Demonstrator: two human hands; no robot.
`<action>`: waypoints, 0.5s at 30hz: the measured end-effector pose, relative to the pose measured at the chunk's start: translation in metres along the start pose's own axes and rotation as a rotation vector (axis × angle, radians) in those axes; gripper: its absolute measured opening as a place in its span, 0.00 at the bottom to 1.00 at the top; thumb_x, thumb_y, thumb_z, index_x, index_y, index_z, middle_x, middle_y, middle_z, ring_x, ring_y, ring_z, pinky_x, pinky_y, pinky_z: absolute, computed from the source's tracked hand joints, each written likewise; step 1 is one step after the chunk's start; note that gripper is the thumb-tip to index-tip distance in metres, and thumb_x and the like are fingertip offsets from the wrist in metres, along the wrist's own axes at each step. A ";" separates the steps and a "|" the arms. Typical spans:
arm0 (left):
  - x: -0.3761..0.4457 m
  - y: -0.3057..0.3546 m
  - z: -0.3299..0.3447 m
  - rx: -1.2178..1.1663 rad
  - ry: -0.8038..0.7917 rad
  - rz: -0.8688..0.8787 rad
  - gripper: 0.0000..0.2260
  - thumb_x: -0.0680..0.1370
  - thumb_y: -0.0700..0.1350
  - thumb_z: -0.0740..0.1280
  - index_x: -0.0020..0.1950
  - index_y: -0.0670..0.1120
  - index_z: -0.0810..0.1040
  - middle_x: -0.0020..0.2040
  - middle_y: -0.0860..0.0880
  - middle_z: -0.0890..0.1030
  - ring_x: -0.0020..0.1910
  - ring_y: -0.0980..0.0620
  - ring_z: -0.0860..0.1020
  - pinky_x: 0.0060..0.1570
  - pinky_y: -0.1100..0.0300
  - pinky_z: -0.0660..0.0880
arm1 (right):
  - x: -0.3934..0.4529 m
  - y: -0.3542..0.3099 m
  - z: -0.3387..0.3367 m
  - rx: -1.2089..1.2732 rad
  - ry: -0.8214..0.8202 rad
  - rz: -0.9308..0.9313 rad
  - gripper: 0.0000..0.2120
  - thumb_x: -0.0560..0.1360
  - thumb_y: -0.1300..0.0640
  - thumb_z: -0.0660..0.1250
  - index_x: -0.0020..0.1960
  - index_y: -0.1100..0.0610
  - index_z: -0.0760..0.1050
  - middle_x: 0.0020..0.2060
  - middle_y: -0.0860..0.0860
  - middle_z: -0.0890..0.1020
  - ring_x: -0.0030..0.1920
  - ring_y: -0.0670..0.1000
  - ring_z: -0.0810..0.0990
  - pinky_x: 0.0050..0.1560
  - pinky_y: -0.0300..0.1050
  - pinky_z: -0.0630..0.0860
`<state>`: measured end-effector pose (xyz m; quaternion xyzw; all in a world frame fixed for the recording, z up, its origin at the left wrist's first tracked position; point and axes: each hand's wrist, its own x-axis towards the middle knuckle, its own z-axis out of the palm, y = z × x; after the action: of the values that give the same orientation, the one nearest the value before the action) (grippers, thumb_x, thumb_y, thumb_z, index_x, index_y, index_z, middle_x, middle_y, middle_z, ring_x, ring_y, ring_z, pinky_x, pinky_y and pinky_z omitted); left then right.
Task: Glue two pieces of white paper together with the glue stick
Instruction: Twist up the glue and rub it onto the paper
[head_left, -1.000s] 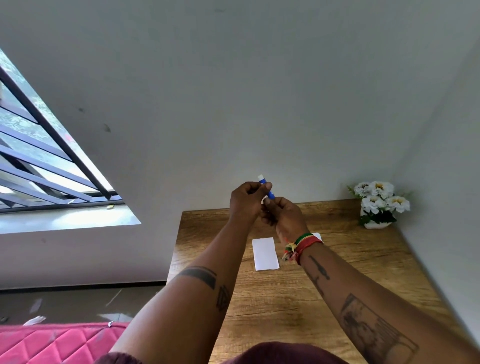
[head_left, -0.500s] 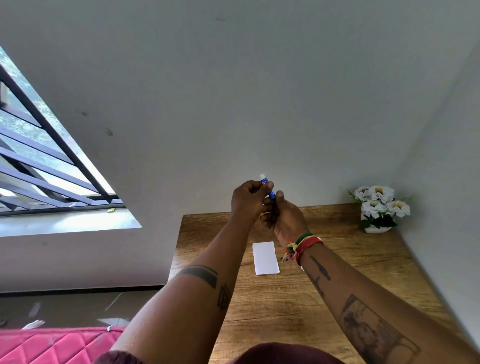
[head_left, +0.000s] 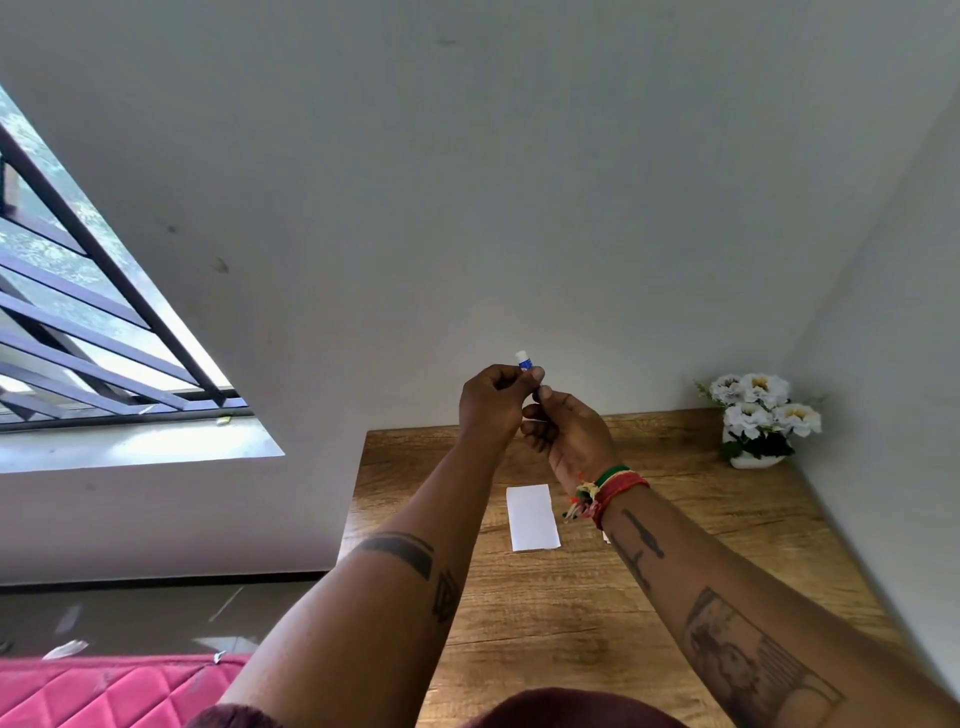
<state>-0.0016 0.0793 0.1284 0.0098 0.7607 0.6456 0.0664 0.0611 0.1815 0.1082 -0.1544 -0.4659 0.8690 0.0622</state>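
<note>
A small blue glue stick (head_left: 523, 361) with a white tip pokes up from between my two hands, raised above the far part of the wooden table (head_left: 571, 613). My left hand (head_left: 493, 402) pinches its upper part between thumb and fingers. My right hand (head_left: 569, 434) is curled around the lower end, which is hidden. One white paper rectangle (head_left: 533, 517) lies flat on the table below my hands. A sliver of a second white paper (head_left: 605, 537) shows at the edge of my right forearm; the rest is hidden.
A white pot of white flowers (head_left: 756, 423) stands in the table's far right corner against the walls. A barred window (head_left: 88, 332) is on the left. A pink quilted cushion (head_left: 104, 693) lies at the lower left by the floor.
Both hands stay together on the glue stick. My left fingers have slid up over it, so less of the blue body shows. The view has shifted slightly.
</note>
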 end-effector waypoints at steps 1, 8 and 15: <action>0.000 -0.003 0.000 0.000 -0.007 -0.008 0.09 0.73 0.57 0.77 0.46 0.53 0.85 0.41 0.59 0.86 0.39 0.63 0.82 0.37 0.64 0.73 | 0.000 0.001 -0.001 0.002 0.012 -0.006 0.14 0.81 0.55 0.67 0.60 0.65 0.77 0.44 0.60 0.83 0.38 0.55 0.82 0.38 0.45 0.80; -0.001 -0.014 0.000 -0.022 -0.020 -0.065 0.08 0.73 0.57 0.78 0.44 0.54 0.86 0.41 0.60 0.86 0.42 0.60 0.83 0.42 0.61 0.76 | 0.000 0.005 -0.009 0.070 0.029 0.056 0.14 0.80 0.57 0.68 0.59 0.68 0.79 0.40 0.59 0.84 0.38 0.53 0.84 0.38 0.42 0.83; 0.002 -0.016 -0.001 -0.038 -0.048 -0.092 0.08 0.72 0.56 0.78 0.46 0.53 0.87 0.42 0.59 0.87 0.42 0.60 0.84 0.41 0.62 0.79 | 0.005 0.008 -0.011 0.112 0.027 0.065 0.14 0.80 0.59 0.68 0.61 0.68 0.78 0.44 0.62 0.84 0.39 0.53 0.86 0.41 0.43 0.84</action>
<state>-0.0028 0.0757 0.1126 -0.0113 0.7460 0.6559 0.1144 0.0604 0.1867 0.0950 -0.1771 -0.4105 0.8932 0.0488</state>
